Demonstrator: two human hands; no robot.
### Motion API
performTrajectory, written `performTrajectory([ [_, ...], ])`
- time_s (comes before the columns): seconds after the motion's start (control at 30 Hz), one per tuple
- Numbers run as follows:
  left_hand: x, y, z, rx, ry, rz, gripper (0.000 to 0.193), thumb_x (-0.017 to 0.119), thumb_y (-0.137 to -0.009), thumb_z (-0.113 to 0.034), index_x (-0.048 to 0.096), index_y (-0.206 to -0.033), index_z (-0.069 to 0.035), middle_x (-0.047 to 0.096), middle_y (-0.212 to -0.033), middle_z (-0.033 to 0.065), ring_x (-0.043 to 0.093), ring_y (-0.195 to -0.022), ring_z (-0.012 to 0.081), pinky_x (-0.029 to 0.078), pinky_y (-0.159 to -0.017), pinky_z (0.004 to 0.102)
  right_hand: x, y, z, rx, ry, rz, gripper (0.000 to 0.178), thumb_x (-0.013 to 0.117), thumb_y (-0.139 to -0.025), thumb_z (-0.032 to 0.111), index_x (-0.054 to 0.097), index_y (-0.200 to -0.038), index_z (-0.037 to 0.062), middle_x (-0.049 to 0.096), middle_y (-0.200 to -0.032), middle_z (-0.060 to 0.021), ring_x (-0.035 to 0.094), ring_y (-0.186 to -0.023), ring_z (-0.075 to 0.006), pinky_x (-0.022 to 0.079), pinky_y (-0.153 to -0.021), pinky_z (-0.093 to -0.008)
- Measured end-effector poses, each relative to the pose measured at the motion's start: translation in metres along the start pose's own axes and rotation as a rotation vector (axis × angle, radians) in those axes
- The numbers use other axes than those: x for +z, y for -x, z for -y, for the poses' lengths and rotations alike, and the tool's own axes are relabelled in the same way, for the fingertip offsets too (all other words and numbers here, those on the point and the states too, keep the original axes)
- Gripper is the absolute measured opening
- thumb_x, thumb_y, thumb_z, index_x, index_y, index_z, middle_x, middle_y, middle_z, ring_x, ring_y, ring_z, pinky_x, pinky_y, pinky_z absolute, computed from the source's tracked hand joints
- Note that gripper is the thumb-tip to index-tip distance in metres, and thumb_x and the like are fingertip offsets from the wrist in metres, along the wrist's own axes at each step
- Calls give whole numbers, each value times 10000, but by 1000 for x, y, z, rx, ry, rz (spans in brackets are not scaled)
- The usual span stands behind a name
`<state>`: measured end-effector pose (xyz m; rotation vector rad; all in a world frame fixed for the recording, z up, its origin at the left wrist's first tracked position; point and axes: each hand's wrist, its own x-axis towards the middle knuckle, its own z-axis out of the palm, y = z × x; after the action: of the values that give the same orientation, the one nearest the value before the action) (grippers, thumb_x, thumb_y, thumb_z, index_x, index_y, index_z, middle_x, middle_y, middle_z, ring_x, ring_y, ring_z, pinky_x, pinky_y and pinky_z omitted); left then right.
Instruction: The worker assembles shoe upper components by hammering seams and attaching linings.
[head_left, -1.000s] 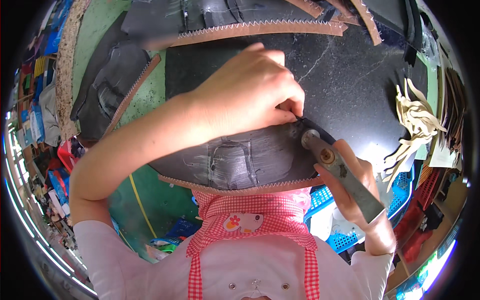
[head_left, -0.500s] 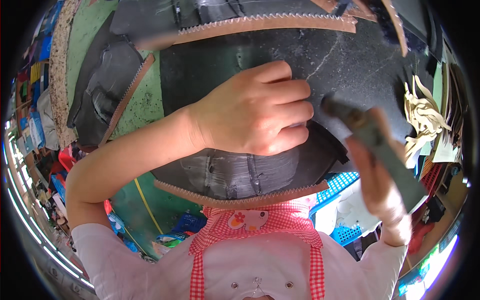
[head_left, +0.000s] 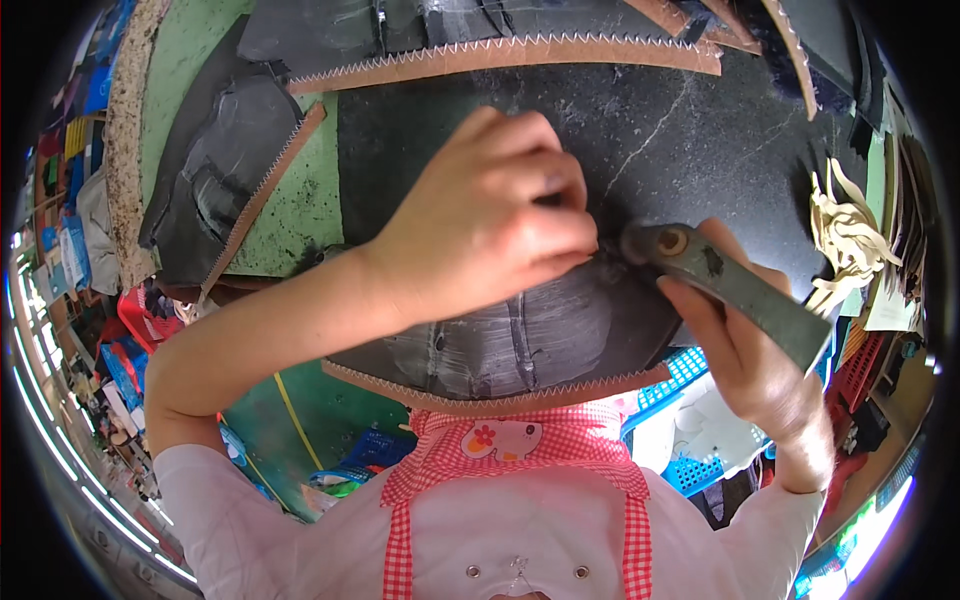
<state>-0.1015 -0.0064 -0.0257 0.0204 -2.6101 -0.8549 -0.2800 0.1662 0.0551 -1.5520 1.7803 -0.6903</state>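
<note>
A black leather piece point(head_left: 480, 345) with pale creases and a brown zigzag-stitched edge strip lies on the near side of the dark slab point(head_left: 640, 150). My left hand point(head_left: 500, 215) is closed over its far edge, fingers curled and pressed together; the fingertips are partly hidden. In my right hand point(head_left: 745, 335) is a hammer point(head_left: 745, 285) with a grey metal head and a wooden handle end showing in its eye. The hammer's rounded face, slightly blurred, is down at the piece's right far edge, close beside my left fingertips.
Similar black pieces with brown stitched strips lie at the far side point(head_left: 500, 60) and at the left point(head_left: 225, 170) on the green tabletop point(head_left: 300, 215). A bundle of cream strips point(head_left: 850, 230) rests at the right. A blue perforated basket point(head_left: 690, 370) stands below the near right edge.
The hammer has come down and left toward the leather's edge with my right hand. My left hand has shifted slightly left, its fingers curling lower at that edge.
</note>
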Motion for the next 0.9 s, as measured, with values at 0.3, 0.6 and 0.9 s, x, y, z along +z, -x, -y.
performTrajectory([
  [0.3, -18, 13, -9, -154, -70, 36, 263, 839, -642, -243, 769, -893, -208, 625, -941, -29, 566, -932, 205, 401, -780, 367, 4, -1, -1, -102, 53, 28, 219, 633, -950, 20, 591, -1154, -50, 632, -805, -170, 619, -621, -261, 459, -569, -347],
  [0.6, -3, 19, -27, 48, -255, 12, 109, 740, -688, -168, 703, -791, -177, 628, -883, -34, 579, -921, 200, 447, -790, 365, 2, -15, 5, -98, 117, 226, 194, 650, -939, 60, 540, -1064, -38, 605, -718, -130, 562, -527, -240, 396, -498, -342],
  [0.9, -28, 14, -2, -27, -3, 179, 155, 785, -666, -188, 729, -810, -183, 645, -862, -47, 573, -852, 191, 415, -762, 361, 2, -24, 9, -275, 293, 130, 235, 636, -939, 85, 520, -1129, 9, 622, -788, -146, 669, -634, -316, 495, -546, -412],
])
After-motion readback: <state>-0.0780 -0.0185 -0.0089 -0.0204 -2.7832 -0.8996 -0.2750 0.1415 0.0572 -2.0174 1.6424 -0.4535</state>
